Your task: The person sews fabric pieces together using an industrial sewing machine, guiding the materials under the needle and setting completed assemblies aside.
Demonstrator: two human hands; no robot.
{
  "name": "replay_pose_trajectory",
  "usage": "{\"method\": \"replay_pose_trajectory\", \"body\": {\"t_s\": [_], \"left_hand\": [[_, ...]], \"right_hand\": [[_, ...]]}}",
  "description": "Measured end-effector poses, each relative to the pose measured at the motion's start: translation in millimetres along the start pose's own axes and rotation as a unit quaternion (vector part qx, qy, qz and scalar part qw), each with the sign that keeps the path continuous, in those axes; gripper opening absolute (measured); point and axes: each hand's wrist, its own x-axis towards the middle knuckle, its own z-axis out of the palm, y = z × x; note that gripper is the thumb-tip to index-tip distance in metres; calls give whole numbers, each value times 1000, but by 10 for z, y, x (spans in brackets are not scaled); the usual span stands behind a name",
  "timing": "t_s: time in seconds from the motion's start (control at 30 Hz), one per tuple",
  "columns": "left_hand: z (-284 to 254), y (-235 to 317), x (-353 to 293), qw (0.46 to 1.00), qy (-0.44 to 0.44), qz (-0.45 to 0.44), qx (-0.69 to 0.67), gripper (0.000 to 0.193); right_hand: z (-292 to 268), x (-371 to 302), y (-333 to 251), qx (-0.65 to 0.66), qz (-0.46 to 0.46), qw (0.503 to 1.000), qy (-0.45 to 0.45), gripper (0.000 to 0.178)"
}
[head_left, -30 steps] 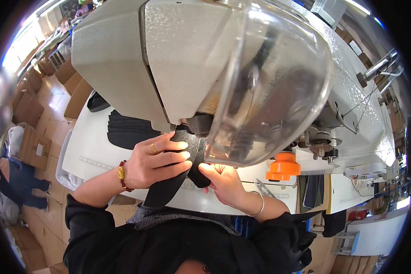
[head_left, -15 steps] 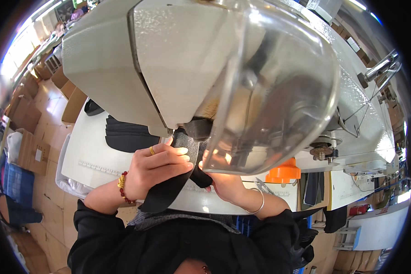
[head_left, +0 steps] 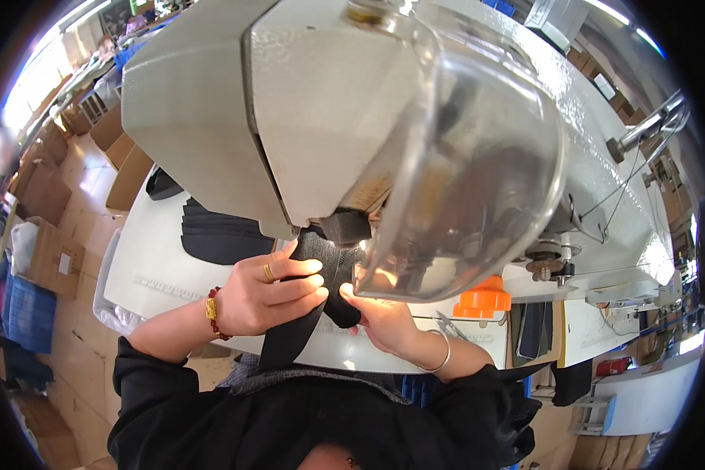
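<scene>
Under the head of a grey-white sewing machine (head_left: 321,110) lies a dark cloth piece (head_left: 319,252), its top speckled grey with a seam line down it. My left hand (head_left: 270,296), wearing a ring and a red bead bracelet, pinches the cloth's left side. A black flap (head_left: 291,338) of it hangs below those fingers. On the right side, my right hand (head_left: 382,319), with a bangle at the wrist, grips the cloth's folded edge between thumb and fingers. A clear plastic shield (head_left: 478,180) covers part of that hand's surroundings. The needle is hidden.
A fanned stack of black cloth pieces (head_left: 221,233) lies on the white table (head_left: 145,262) to the left. Right of my right hand are an orange cap-like thing (head_left: 482,299) and small thread snips (head_left: 451,326). Cardboard boxes (head_left: 55,262) stand on the floor at left.
The view has shifted slightly, so the machine sits further right. The cloth between my hands is spread flatter and shows its seam; the black flap hangs steeper. Both hands keep their hold.
</scene>
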Motion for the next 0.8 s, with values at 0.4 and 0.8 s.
{"method": "replay_pose_trajectory", "body": {"t_s": [0.4, 0.8], "left_hand": [[-40, 12, 49, 999, -26, 23, 14, 20], [4, -138, 160, 1000, 23, 19, -8, 17]], "right_hand": [[210, -120, -59, -92, -16, 994, 53, 22], [256, -59, -417, -142, 33, 989, 38, 22]]}}
